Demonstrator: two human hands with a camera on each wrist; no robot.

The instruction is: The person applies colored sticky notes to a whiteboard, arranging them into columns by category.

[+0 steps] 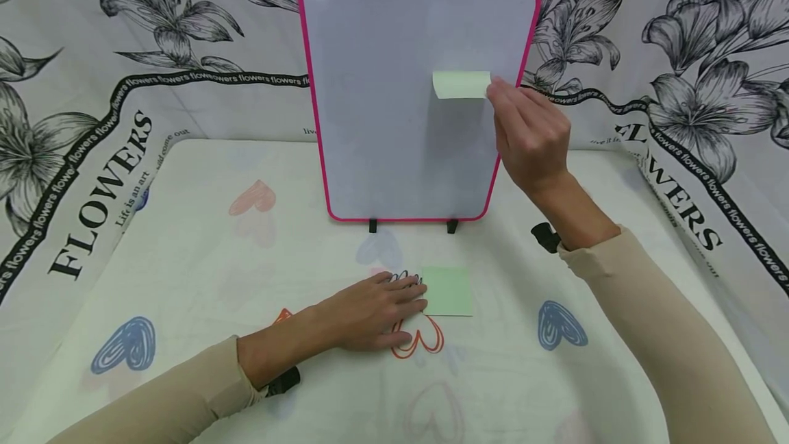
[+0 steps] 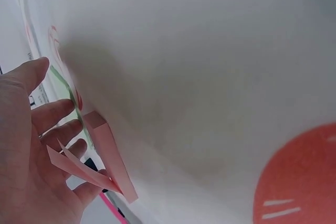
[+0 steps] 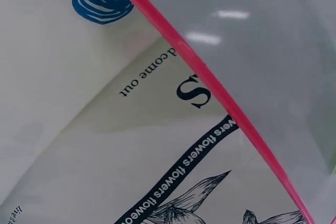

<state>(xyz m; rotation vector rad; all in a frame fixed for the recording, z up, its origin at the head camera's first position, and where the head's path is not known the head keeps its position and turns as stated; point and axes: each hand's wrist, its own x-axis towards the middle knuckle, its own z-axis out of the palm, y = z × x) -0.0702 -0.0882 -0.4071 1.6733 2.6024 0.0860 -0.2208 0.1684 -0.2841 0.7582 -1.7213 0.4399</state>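
The pinched note (image 1: 461, 85) is pale green and curved.

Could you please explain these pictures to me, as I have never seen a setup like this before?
Gladly. There is no robot here, just a person working with two bare hands. The widest picture comes from a camera worn on the head; the other two come from the left wrist's camera and the right wrist's camera.

A pink-framed whiteboard stands on a heart-printed cloth. The right hand pinches a pale green note in front of it; I can't tell whether the note touches it.

The left hand lies low, its fingers at the edge of a green paper square. The left wrist view also shows a pink pad by the palm, some sheets lifted. The right wrist view shows no hand.
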